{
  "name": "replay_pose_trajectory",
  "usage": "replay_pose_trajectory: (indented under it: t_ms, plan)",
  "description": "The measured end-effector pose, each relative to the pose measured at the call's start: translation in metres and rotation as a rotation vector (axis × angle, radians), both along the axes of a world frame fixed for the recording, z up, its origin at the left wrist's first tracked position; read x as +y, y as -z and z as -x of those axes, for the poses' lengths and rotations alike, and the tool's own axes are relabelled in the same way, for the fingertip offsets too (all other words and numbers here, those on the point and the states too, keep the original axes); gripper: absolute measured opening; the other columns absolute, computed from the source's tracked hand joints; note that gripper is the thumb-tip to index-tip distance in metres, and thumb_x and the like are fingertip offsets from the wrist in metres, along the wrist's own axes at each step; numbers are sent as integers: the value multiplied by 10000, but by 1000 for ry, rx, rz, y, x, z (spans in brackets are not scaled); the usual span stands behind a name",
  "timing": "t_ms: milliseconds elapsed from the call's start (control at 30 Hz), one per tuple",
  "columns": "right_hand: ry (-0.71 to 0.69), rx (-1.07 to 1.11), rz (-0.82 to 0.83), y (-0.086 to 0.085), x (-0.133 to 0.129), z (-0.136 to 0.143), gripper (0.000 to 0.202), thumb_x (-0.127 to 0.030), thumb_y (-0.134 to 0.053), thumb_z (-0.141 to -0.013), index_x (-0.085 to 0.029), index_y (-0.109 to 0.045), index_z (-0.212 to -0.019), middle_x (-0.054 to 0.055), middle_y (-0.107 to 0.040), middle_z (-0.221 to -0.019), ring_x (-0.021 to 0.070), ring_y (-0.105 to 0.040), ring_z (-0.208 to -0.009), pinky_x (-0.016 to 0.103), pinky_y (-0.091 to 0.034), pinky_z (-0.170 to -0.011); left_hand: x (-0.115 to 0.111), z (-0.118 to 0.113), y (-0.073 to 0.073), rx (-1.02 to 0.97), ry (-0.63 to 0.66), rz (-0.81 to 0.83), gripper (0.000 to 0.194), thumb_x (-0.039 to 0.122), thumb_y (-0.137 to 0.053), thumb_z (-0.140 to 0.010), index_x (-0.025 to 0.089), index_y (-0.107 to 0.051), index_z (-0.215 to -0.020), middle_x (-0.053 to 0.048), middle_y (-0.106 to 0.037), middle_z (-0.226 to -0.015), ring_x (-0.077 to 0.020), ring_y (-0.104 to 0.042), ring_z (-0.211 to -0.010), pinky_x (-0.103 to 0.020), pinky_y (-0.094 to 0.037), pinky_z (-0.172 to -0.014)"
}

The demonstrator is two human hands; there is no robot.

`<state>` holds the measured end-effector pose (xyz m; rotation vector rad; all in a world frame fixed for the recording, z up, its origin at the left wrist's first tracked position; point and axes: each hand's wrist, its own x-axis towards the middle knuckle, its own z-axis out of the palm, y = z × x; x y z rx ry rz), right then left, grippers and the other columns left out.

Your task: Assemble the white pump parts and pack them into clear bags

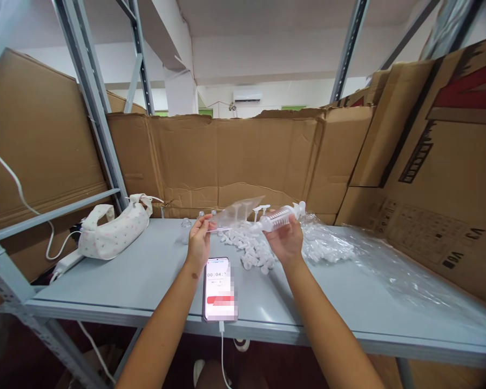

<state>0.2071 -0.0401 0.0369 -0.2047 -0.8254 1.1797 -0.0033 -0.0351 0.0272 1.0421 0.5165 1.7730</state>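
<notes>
In front of me, my left hand (200,237) pinches the edge of a clear plastic bag (238,212) between thumb and fingers. A thin whitish strip lies along the bag's lower edge near those fingers; I cannot tell what it is. My right hand (285,240) is closed around a clear bottle (277,218) with white print, held tilted with its white top (300,208) toward the right. The bottle's left end is beside the bag's opening side. Below both hands, a pile of small white plastic caps (257,251) lies on the grey shelf (157,278).
A phone (217,289) showing a timer lies near the front edge, its cable hanging down. Small clear bottles (186,223) stand behind my left hand. A clear bag of white parts (328,246) lies right, a white patterned pouch (113,232) left. Cardboard (243,156) walls the back.
</notes>
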Motion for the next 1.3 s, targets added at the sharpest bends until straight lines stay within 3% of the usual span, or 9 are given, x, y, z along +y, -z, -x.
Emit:
replay_pose_trajectory:
  t_ms: [200, 400, 500, 600, 800, 933, 1100, 1167, 1300]
  plan:
    - [-85, 228, 136, 3, 9, -17, 219, -489, -523, -750, -292, -616, -780, -32, -671, -842, 169, -621, -842, 363, -507, -744, -10, 8, -6, 13, 334, 35, 75, 283, -573, -731, 210, -581, -749, 45, -329, -451, -140, -516, -567, -337, -453, -721]
    - [8, 166, 186, 4, 14, -20, 317, -551, -547, -724, -244, -605, -781, 21, -672, -883, 187, -624, -809, 372, -511, -738, -22, 6, -3, 378, 786, 188, 268, 239, -661, -654, 212, -554, -898, 33, -447, -516, -117, -465, -472, -287, -405, -540]
    - [-107, 37, 100, -1, 4, -11, 274, -501, -570, -746, -259, -602, -871, 13, -664, -942, 197, -606, -896, 386, -495, -778, -21, 1, -1, 470, 891, 203, 242, 203, -692, -626, 196, -529, -804, 39, -447, -544, -87, -436, -454, -264, -408, -508]
    - [-342, -168, 21, -2, -8, -1, 347, -551, -550, -748, -275, -604, -952, 11, -652, -947, 203, -589, -946, 405, -467, -837, -15, -3, 2, 452, 895, 198, 223, 196, -689, -632, 176, -507, -760, 37, -468, -607, -72, -451, -471, -246, -418, -503]
    - [-610, -563, -30, 11, -12, 4, 438, -567, -617, -679, -243, -626, -973, 49, -648, -929, 209, -598, -915, 363, -472, -822, -11, -2, 3, 380, 722, 259, 186, 194, -664, -697, 174, -522, -815, 28, -520, -623, -68, -481, -502, -207, -364, -512]
    - [-550, -633, -1, 15, -8, 2, 382, -477, -605, -737, -206, -635, -1004, 65, -647, -992, 186, -605, -905, 320, -473, -821, -11, 0, 1, 297, 652, 315, 271, 305, -636, -743, 183, -532, -962, -58, -622, -925, -150, -595, -707, -259, -419, -641]
    - [-399, -596, 70, 10, -11, 4, 342, -479, -581, -765, -213, -657, -967, 55, -662, -992, 206, -609, -922, 316, -471, -843, -1, 2, 1, 105, 378, 404, 324, 408, -585, -759, 198, -525, -999, -82, -544, -1190, -204, -600, -900, -306, -446, -744]
    - [-329, -515, 85, 9, -9, 5, 327, -480, -569, -775, -219, -657, -951, 49, -670, -956, 202, -614, -899, 313, -473, -840, 4, 2, 2, 84, 220, 346, 339, 461, -540, -773, 200, -530, -991, -83, -539, -1179, -212, -585, -947, -317, -457, -755]
    - [-132, -335, 104, 10, 5, 4, 295, -489, -616, -725, -234, -644, -872, 15, -678, -861, 178, -625, -829, 298, -486, -789, 4, 2, 6, 334, -407, 22, 299, 448, -513, -796, 208, -568, -966, -76, -525, -1154, -212, -518, -1048, -297, -454, -769]
